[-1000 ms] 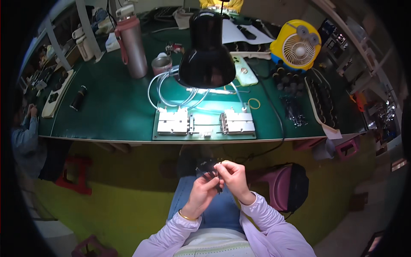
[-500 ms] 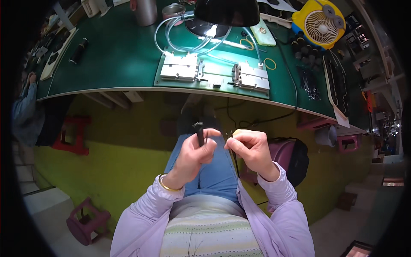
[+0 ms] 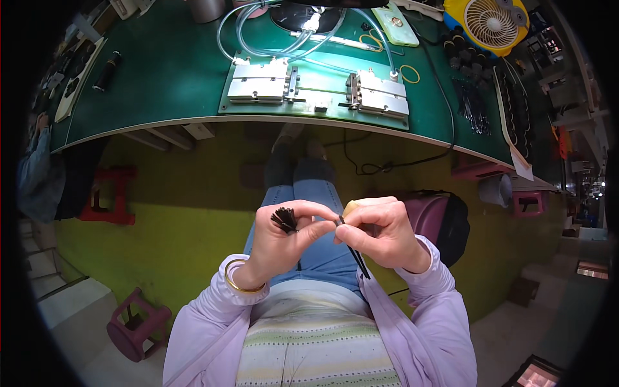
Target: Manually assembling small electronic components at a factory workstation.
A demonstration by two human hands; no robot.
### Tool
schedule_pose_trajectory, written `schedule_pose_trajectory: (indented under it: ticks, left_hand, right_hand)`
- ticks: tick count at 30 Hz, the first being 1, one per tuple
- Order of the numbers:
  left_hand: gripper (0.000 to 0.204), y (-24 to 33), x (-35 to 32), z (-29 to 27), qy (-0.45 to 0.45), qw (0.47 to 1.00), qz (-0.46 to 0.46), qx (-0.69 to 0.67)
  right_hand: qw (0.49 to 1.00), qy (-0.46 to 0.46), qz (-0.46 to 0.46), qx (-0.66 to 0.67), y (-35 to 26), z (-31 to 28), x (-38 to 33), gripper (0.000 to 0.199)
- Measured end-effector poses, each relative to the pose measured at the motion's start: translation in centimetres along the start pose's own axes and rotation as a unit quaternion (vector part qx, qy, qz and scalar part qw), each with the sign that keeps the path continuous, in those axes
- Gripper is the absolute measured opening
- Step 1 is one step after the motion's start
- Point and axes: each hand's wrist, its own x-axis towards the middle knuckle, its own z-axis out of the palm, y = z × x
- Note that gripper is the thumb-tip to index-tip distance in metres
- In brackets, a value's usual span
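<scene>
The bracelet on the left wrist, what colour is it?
Gold, on the bracelet in the head view.

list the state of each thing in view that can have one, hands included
left hand: closed around a bundle of thin black strips, held over the lap
bundle of black strips: upright, ends fanned out above the fist
right hand: pinching a single black strip
single black strip: slanting down from the fingers
yellow fan: lying on the bench; running or not, cannot tell
metal fixture: flat on the bench, clear hoses attached
</scene>
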Motion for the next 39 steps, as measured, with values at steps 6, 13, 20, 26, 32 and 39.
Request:
schedule_pose_trajectory:
  ticks: [6,13,20,26,32,39]
  left_hand:
    - [0.011,-0.5,0.1,-0.4,0.001,1.000,0.018,0.018]
    - [0.011,-0.4,0.3,-0.2,-0.009,1.000,0.019,0.013]
    - [0.011,-0.1,0.6,-0.8,-0.016,1.000,-0.012,0.011]
    - [0.012,0.1,0.8,-1.1,-0.031,0.999,-0.013,0.018]
    - [0.011,-1.5,1.3,-1.4,0.021,0.999,-0.019,-0.027]
    - [0.009,-4.7,0.7,-1.4,0.050,0.991,-0.102,-0.074]
  right_hand:
    - [1.000,-0.003,-0.013,-0.017,0.0,-0.1,0.0,0.008]
    - [1.000,0.003,-0.024,-0.021,0.1,-0.3,0.0,0.009]
    - [1.000,-0.016,-0.015,-0.018,0.0,-0.3,0.6,0.008]
    - [1.000,-0.012,-0.018,-0.020,-0.2,-0.1,0.7,0.009]
    - [0.998,0.064,-0.011,-0.018,1.4,-4.0,1.4,0.010]
    - [0.848,0.410,0.099,-0.320,1.5,-24.8,3.8,0.018]
